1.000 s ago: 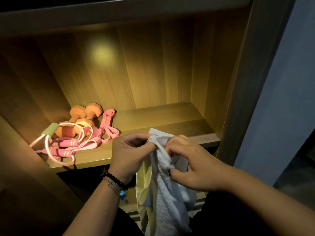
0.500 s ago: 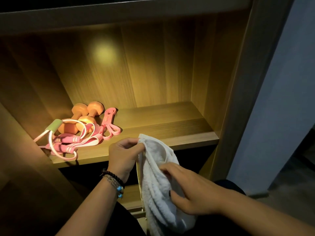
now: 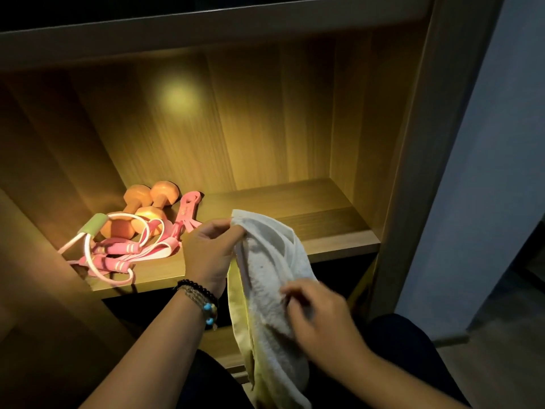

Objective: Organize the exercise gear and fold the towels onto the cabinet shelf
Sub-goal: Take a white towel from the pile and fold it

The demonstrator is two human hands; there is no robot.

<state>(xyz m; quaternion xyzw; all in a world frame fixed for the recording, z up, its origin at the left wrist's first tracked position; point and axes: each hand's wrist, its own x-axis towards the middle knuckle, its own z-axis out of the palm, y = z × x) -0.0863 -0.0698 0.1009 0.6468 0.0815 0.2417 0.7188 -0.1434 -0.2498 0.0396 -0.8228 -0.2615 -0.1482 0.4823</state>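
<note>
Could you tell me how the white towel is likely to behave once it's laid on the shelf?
Probably floppy: the white towel sags between the left hand and right hand. It likely won't slide or roll on the shelf, but its folds may slump.

On the left part of the cabinet shelf (image 3: 309, 219) lie two dumbbells (image 3: 141, 208), side by side, near the back wall. Just right of them lies a resistance band (image 3: 187, 214). In front of the dumbbells lies a jump rope (image 3: 115, 255), partly over them, and its cord reaches the front edge of the shelf. The towel (image 3: 271, 284) hangs in front of the shelf, right of the gear. The left hand (image 3: 209, 255) holds its top corner at the shelf edge; the right hand (image 3: 318, 314) pinches it lower, below the shelf.
</note>
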